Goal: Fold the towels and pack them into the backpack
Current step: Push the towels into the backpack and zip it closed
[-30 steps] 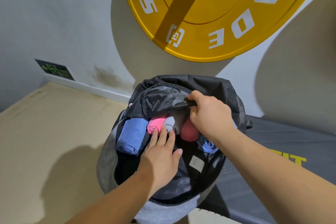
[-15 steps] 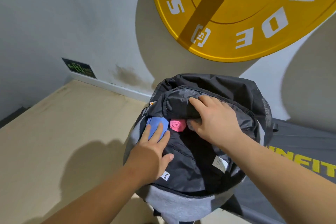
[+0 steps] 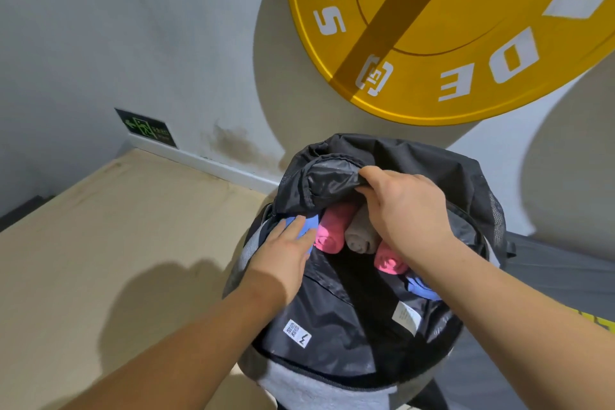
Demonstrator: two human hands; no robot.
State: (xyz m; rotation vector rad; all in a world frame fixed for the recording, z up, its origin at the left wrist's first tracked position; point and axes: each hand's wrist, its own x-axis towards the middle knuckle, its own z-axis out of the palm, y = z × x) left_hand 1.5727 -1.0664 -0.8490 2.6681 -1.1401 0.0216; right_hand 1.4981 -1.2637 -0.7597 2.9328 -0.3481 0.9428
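Note:
A black and grey backpack [image 3: 332,336] stands open in front of me. Rolled towels fill its top: a blue one [image 3: 307,226] at the left, a pink one [image 3: 331,230], a grey one [image 3: 361,238], another pink one [image 3: 387,261] and a blue one [image 3: 421,286] at the right. My left hand [image 3: 286,253] lies flat on the left blue towel and the bag's front lining. My right hand [image 3: 404,210] pinches the black inner flap [image 3: 327,183] at the back of the opening, above the grey towel.
A big yellow weight plate [image 3: 466,43] hangs on the grey wall just behind the backpack. A beige floor board [image 3: 100,260] spreads to the left. A dark grey mat [image 3: 549,280] with yellow lettering lies to the right. A green exit sign [image 3: 146,128] sits low on the wall.
The bag's opening has widened again, showing the grey, second pink and second blue towels. My left hand stays on the left blue towel; my right hand lifted the flap.

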